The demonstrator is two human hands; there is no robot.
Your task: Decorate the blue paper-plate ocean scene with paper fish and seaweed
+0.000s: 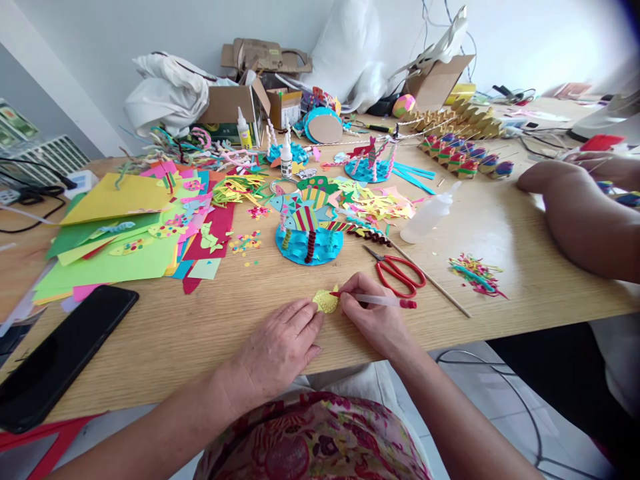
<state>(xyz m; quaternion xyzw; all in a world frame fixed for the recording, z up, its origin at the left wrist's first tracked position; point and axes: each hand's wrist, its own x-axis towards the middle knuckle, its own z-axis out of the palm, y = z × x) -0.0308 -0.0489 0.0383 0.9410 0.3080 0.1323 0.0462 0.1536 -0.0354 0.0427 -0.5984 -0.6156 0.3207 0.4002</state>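
Observation:
A small yellow paper fish (327, 301) with drawn scale lines lies flat near the table's front edge. My left hand (285, 337) rests flat on the wood, its fingers stretched out and their tips touching the fish's left edge. Pinched in my right hand (373, 320) is a red felt-tip pen (385, 300) with a whitish barrel, its tip on the fish's upper right part. Just behind stands a blue round base (320, 253) carrying striped paper fish (305, 219) on pipe-cleaner posts. Red-handled scissors (397, 273) and a thin wooden stick (440, 287) lie to the right.
Coloured paper sheets (125, 257) are piled at left, with a black phone (70, 353) in front. A translucent squeeze bottle (430, 217), paper scraps (477, 273) and a small white glue bottle (286, 160) stand or lie around. Another person's arm (585, 213) rests at right. Boxes line the back.

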